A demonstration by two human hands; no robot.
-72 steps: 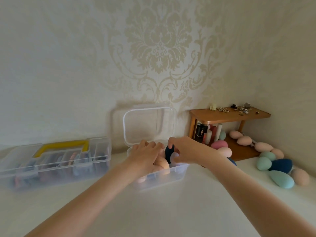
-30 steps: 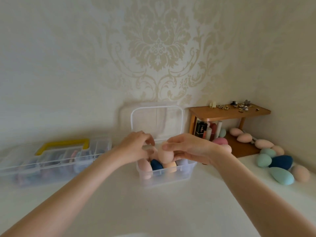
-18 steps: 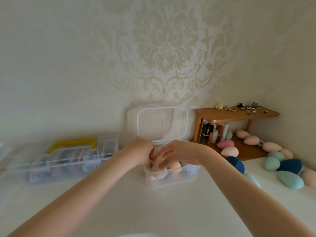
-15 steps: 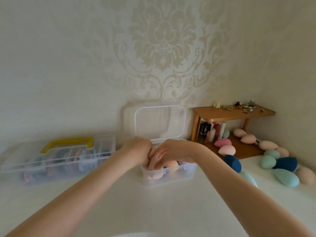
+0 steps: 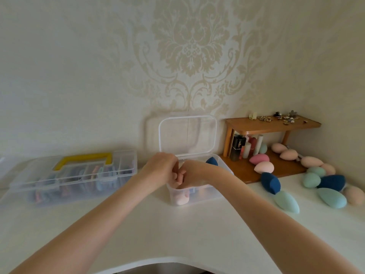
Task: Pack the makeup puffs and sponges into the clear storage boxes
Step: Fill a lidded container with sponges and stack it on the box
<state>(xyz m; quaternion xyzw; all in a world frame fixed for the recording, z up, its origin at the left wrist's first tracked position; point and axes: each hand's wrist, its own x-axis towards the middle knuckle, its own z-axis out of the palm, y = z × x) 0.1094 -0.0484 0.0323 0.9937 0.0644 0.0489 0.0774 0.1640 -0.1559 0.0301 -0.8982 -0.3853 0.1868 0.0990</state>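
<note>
A small clear storage box (image 5: pixel 214 191) stands mid-table, its lid (image 5: pixel 187 135) open against the wall. It holds a pink sponge (image 5: pixel 182 199) at the front left and a navy sponge (image 5: pixel 211 161) at the back. My left hand (image 5: pixel 160 169) is curled over the box's left rim. My right hand (image 5: pixel 192 175) reaches down inside, fingers bent onto a peach sponge that is mostly hidden. Loose sponges lie to the right: navy (image 5: pixel 271 182), teal (image 5: pixel 286 200), another teal (image 5: pixel 331 197), green (image 5: pixel 311 179) and peach (image 5: pixel 354 194).
A clear organiser with a yellow handle (image 5: pixel 83 160) lies shut at the left, filled with puffs. A wooden shelf (image 5: pixel 272 125) in the right corner carries jewellery on top, with bottles and pink sponges (image 5: pixel 259 159) beneath. The wall stands close behind the box.
My right hand carried a peach sponge from above the box down into it. Both hands have sunk lower into the box, and the left has closed up beside the right.
</note>
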